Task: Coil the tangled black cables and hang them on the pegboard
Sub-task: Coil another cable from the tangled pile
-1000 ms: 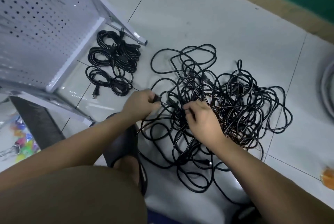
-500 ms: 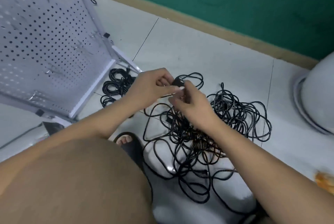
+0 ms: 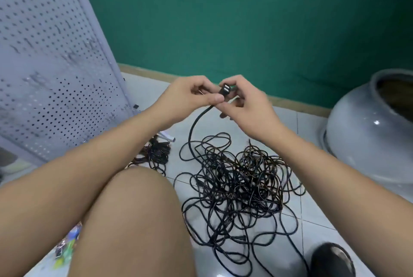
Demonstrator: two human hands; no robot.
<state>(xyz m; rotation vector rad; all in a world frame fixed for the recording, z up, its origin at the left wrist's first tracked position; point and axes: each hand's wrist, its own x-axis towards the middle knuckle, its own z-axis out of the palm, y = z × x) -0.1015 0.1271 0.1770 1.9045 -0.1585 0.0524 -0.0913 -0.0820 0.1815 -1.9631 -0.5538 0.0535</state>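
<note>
Above white floor tiles [image 3: 309,125], left hand [image 3: 187,97] and right hand [image 3: 245,103] both pinch a plug [image 3: 224,90] held over the tangled cables [image 3: 241,182]; it looks best to anchor it and draw cord out slowly, avoiding tightened knots.

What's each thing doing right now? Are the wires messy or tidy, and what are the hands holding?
left hand, pinching the plug end.
right hand, curled round the plug end.
plug end, lifted above the floor.
tangled cables, messy heap on the floor.
coiled cables, bundled, on the floor.
pegboard, tilted, no cable seen hanging.
grey pot, upright, open top.
</note>
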